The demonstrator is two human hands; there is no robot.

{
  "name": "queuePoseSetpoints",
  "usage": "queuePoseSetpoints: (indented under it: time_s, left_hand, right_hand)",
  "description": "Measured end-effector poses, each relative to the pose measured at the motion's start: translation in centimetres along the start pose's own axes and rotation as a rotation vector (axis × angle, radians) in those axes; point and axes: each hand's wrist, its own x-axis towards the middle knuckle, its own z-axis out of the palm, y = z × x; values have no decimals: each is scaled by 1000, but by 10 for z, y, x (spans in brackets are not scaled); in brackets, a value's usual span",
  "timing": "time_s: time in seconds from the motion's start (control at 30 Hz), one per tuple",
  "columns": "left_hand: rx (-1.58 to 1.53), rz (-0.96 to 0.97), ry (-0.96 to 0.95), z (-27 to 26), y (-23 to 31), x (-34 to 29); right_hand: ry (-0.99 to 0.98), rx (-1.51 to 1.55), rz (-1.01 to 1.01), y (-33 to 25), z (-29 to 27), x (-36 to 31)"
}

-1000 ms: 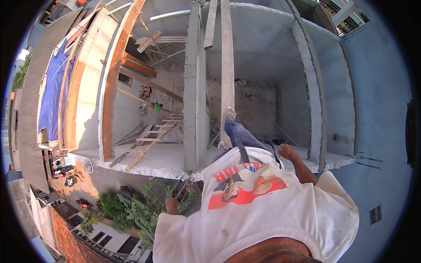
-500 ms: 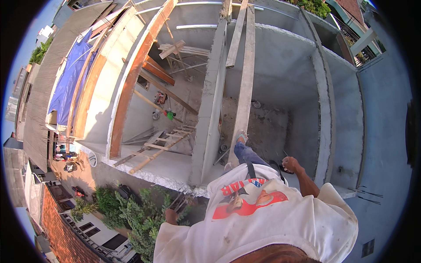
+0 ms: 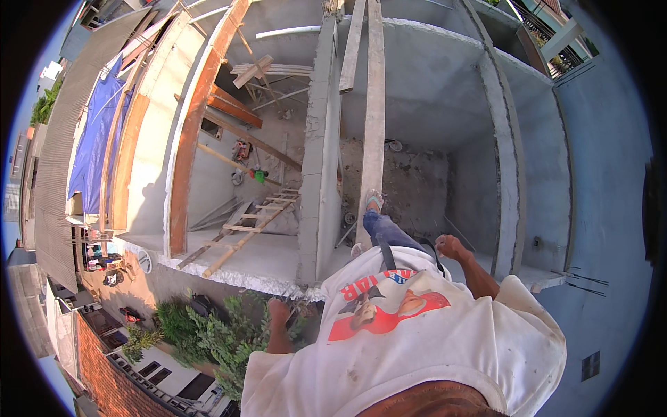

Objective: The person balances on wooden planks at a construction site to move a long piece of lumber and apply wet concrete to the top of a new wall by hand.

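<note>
My right hand (image 3: 453, 247) hangs out in front of my right side, its fingers curled in, and nothing shows in it. A dark strap (image 3: 439, 258) runs close beside it. Low on my left, my left hand (image 3: 278, 310) is held out over the green shrubs far below; its fingers are too blurred to make out. One sandalled foot (image 3: 374, 201) is on a long narrow wooden plank (image 3: 374, 111), which spans an open room from near my body to the far side. My other foot (image 3: 357, 250) is partly seen farther back, beside the wall top.
A grey block wall (image 3: 316, 153) runs alongside the plank, with a shorter board (image 3: 352, 52) between them. Deep rooms drop away on both sides. A wooden ladder (image 3: 243, 233) leans in the left room. Bare rebar (image 3: 587, 281) sticks out at right.
My left hand and forearm have risen farther into view. My right hand has shifted slightly left and up in the picture, while the surroundings have slid left.
</note>
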Motion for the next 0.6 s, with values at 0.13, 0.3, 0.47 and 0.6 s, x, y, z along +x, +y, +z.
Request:
queuePoseSetpoints:
  time_s: [0.13,0.3,0.47,0.6]
  left_hand:
    - [-79,228,175,-63,37,53]
    - [-999,-288,500,-93,76,101]
    - [-1337,-191,-99,-186,109,119]
    - [-1493,-299,-170,-201,98,134]
  right_hand:
    - [25,19,43,27,15,-9]
    - [11,87,42,41,34,6]
    - [23,-81,-147,96,40,8]
    - [-32,158,4,61,35,27]
